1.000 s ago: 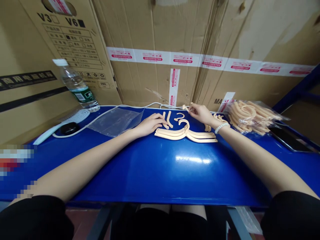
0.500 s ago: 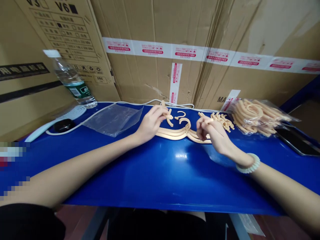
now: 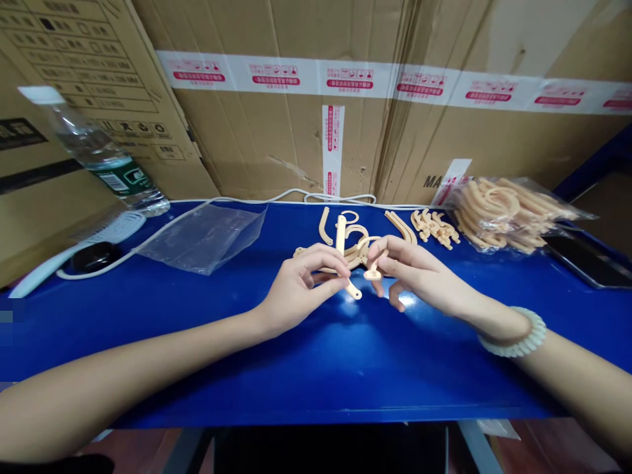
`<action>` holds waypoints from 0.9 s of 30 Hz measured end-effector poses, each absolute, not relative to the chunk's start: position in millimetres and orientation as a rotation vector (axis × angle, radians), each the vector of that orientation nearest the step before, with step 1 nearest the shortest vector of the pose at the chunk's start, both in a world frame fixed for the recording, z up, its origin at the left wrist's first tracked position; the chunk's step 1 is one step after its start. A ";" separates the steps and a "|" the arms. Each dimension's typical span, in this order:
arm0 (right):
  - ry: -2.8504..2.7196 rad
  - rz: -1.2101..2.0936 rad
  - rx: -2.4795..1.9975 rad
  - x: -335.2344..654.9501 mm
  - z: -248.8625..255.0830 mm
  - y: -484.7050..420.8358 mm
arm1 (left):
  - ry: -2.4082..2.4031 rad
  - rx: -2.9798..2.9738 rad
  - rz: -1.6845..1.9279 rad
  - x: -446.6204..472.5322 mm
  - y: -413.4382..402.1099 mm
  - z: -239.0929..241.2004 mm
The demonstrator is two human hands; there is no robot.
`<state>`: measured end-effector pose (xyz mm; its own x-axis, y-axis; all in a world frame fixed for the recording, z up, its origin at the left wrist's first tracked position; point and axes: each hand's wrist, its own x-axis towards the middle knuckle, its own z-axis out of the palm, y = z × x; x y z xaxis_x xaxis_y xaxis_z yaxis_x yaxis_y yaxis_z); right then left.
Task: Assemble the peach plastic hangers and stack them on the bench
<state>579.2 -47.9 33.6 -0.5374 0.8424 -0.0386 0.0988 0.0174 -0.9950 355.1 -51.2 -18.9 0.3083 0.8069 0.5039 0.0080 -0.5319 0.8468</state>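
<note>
My left hand (image 3: 301,283) pinches a straight beige plastic arm piece (image 3: 342,253) that stands up between its fingers above the blue table (image 3: 306,368). My right hand (image 3: 409,273) is closed on a small beige plastic piece (image 3: 372,270) and holds it right beside the end of that arm piece. Behind both hands lie stacked beige hanger parts and hooks (image 3: 353,230), partly hidden by the fingers. Further right sit two curved strips (image 3: 401,225) and a small heap of short beige pieces (image 3: 434,227).
A plastic bag full of beige parts (image 3: 508,214) lies at the right, a phone (image 3: 587,260) beside it. An empty clear bag (image 3: 207,237), a water bottle (image 3: 99,158), a white cable (image 3: 162,230) and a dark round object (image 3: 91,257) occupy the left. Cardboard boxes (image 3: 296,99) stand behind.
Both hands came away from the parts at the back, each with a piece, and met nearer to me over the table. The view has shifted closer.
</note>
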 end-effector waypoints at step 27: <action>-1.443 1.484 -0.937 576.9 7.6 -39.3 | 0.833 1.566 1.264 356.7 -47.9 -21.7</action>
<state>576.9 -39.3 7.6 -0.3654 0.9299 0.0420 -0.0678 0.0184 -0.9975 356.7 -47.9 -21.7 0.2411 0.9085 0.3412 -0.0447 -0.3408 0.9391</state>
